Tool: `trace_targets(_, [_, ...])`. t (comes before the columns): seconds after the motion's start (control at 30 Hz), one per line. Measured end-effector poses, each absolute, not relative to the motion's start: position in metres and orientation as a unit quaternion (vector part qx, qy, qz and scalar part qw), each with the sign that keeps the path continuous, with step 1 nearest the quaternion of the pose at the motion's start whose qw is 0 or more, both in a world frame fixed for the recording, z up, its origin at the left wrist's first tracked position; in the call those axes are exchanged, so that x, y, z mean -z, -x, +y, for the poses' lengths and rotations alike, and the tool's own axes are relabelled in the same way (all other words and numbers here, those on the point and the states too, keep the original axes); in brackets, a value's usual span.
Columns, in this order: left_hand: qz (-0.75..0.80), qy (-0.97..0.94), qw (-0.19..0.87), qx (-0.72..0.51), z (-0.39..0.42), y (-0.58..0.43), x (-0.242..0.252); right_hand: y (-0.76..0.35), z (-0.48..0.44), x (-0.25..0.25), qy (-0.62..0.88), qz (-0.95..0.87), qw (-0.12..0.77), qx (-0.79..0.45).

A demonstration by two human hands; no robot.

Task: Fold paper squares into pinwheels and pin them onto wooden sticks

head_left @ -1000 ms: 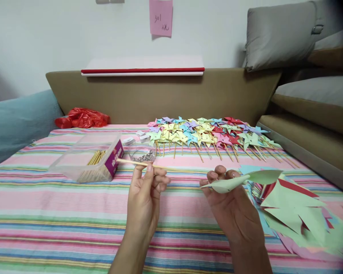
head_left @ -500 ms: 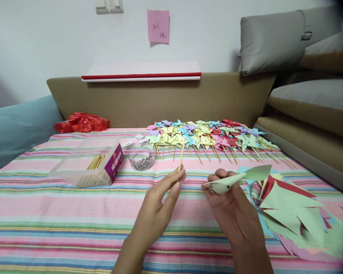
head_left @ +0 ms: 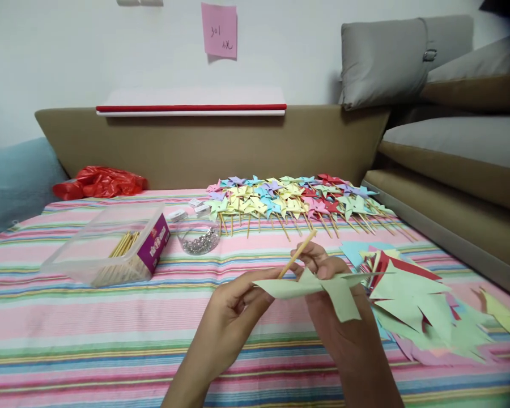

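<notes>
Between my fingers, my left hand pinches a thin wooden stick, which slants up to the right behind the paper. My right hand grips a light green paper pinwheel near its centre, the thumb on top and fingers behind. The pinwheel's blades spread left, right and downward, and its left blade passes in front of my left fingertips. Where the stick and the pinwheel's back come together is hidden by the paper and fingers.
Finished pinwheels lie in rows at the back. On the left are a clear box of sticks, a round tub of metal pins and a red plastic bag. Cut paper pieces pile up at right, beside stacked cushions.
My hands have come together. The stick has tilted rightward behind the pinwheel, and the pinwheel has turned so its blades fan out toward me. The camera view has shifted slightly right.
</notes>
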State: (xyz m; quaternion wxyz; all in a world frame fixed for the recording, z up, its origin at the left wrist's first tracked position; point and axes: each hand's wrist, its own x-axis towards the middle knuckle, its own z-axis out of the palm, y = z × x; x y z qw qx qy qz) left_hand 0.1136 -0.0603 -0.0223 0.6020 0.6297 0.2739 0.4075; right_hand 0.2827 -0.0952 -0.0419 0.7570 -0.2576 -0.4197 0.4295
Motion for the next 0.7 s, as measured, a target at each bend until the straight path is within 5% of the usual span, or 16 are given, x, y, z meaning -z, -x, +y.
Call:
trace_targets(0.17, [0.243, -0.592, 0.674, -0.370, -0.061, -0.114, 0.019, -0.284, -0.105, 0.027, 0.292, -0.506, 0.741, -0.329])
trace_targets(0.7, [0.223, -0.601, 0.666, -0.382, -0.061, -0.116, 0.014, -0.276, -0.108, 0.019, 0.287, -0.511, 0.751, -0.303])
